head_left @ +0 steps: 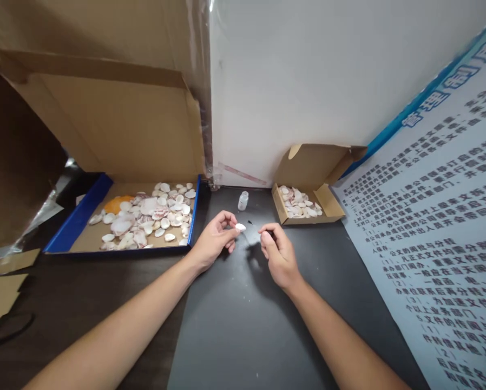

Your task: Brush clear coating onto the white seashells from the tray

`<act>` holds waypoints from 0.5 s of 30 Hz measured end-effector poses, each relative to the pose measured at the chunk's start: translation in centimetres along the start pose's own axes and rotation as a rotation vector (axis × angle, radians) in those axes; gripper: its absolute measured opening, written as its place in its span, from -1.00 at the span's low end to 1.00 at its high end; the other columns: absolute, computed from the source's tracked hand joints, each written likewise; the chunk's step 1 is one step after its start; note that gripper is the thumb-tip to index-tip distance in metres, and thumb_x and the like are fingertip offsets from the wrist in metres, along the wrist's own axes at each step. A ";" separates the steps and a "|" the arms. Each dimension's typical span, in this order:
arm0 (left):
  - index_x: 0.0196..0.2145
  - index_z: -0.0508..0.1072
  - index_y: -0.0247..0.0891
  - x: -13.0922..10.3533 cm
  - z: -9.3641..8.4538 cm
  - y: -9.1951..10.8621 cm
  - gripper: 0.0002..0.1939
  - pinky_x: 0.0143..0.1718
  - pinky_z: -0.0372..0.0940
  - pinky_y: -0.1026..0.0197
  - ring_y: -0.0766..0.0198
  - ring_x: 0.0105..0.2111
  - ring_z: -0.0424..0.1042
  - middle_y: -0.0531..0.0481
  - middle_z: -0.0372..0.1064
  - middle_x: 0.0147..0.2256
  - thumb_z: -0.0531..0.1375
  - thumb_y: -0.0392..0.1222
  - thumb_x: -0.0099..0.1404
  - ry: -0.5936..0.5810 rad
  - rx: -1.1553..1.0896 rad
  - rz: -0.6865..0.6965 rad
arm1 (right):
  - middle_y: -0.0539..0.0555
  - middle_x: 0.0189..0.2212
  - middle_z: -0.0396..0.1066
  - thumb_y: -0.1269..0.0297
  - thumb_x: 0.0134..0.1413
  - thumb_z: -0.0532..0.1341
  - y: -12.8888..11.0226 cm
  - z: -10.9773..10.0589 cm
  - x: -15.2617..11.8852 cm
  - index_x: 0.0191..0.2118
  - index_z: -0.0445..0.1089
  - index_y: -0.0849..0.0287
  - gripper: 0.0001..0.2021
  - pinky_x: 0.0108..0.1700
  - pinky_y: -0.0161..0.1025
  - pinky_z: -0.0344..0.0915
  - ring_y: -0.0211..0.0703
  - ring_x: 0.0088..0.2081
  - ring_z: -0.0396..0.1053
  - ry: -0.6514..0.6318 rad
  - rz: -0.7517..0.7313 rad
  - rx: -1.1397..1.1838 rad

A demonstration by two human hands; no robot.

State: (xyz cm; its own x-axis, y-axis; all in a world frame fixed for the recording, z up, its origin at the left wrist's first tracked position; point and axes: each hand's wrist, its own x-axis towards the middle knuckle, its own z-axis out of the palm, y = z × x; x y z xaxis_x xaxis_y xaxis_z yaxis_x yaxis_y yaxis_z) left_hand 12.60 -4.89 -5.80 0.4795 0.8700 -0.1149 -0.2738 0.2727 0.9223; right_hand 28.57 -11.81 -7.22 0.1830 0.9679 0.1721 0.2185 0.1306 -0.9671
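My left hand (pixel 215 238) is closed, pinching a small white seashell (pixel 240 227) between thumb and fingertips. Facing it across a narrow gap, my right hand (pixel 278 253) is closed around a thin brush (pixel 253 223). Its dark tip points toward the shell without clearly touching it, and its handle is mostly hidden in my fingers. Just beyond both hands stands a small clear glass bottle (pixel 243 201) with a pale label and no visible cap.
On the left, a blue-edged cardboard box (pixel 76 227) holds many loose seashells (pixel 145 211). A smaller cardboard box (pixel 332 206) at the back right contains more shells (pixel 297 203). Behind the dark mat (pixel 227 325) rises a white panel (pixel 283 81); a printed poster (pixel 441 216) borders the right side.
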 end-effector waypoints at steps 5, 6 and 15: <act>-0.30 0.24 -0.26 0.1 -0.1 0.0 -0.70 -0.67 0.17 0.43 0.64 -0.70 0.11 0.18 0.17 -0.36 0.33 -0.20 0.13 -0.008 -0.016 -0.017 | -0.08 -0.56 0.11 0.14 0.31 0.00 -0.3 -0.2 -0.3 -0.21 0.28 0.14 -0.78 -0.52 -0.32 0.03 -0.29 -0.57 0.06 -0.037 -0.028 0.062; -0.30 0.24 -0.26 0.1 -0.1 0.0 -0.69 -0.67 0.16 0.44 0.64 -0.70 0.11 0.18 0.17 -0.36 0.33 -0.20 0.13 -0.010 -0.016 -0.018 | -0.08 -0.56 0.11 0.14 0.31 0.00 -0.4 -0.2 -0.4 -0.21 0.29 0.14 -0.78 -0.52 -0.32 0.04 -0.29 -0.57 0.06 -0.054 -0.026 0.035; -0.31 0.26 -0.26 0.4 -0.3 0.1 -0.69 -0.69 0.09 0.45 0.64 -0.70 0.10 0.18 0.18 -0.38 0.34 -0.22 0.11 -0.008 -0.064 -0.032 | -0.07 -0.54 0.18 0.21 0.32 0.00 -1.6 -0.3 -0.7 -0.19 0.32 0.14 -0.80 -0.45 -0.31 0.13 -0.28 -0.55 0.15 -0.129 -0.055 -0.160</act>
State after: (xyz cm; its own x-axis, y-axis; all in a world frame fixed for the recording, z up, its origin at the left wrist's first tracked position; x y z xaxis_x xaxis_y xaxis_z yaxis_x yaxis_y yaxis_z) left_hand 12.53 -4.39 -5.82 0.4955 0.8571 -0.1411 -0.3106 0.3265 0.8927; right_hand 28.40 -12.76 -5.75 0.0446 0.9811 0.1882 0.3760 0.1581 -0.9130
